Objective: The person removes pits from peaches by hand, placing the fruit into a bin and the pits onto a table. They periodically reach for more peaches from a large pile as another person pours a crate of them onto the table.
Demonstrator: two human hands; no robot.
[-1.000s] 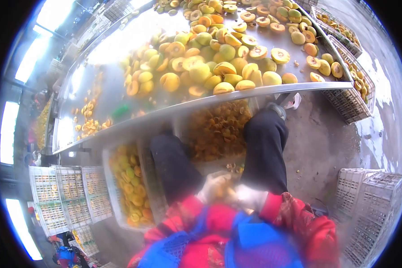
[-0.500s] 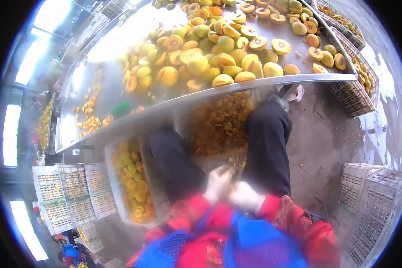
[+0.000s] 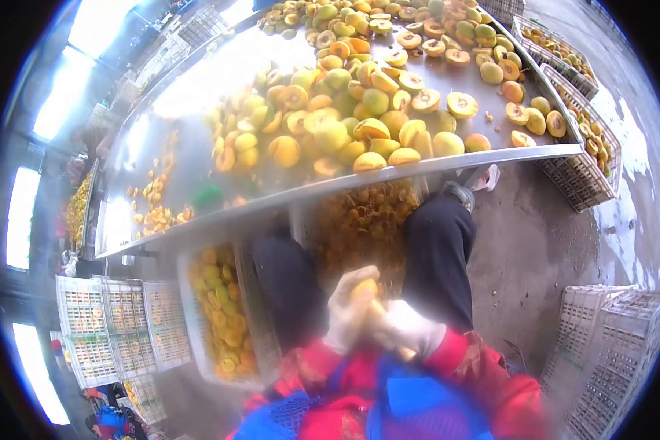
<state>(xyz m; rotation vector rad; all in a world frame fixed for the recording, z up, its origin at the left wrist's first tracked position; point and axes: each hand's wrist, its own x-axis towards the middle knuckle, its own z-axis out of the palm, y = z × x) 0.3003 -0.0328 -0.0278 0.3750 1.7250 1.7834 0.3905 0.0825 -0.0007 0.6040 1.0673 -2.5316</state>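
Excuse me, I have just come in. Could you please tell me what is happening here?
A person in white gloves holds a yellow fruit in the left hand, above the lap. The right hand is close against the left; blur hides whether it grips anything. In front, halved and whole fruits lie heaped on a metal table. Beside the left leg stands a bin of more fruit.

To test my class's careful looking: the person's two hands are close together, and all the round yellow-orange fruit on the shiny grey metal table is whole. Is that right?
Not quite: the round yellow-orange fruit on the shiny grey metal table is not all whole. The head view shows many cut halves. The left hand and right hand are close together.
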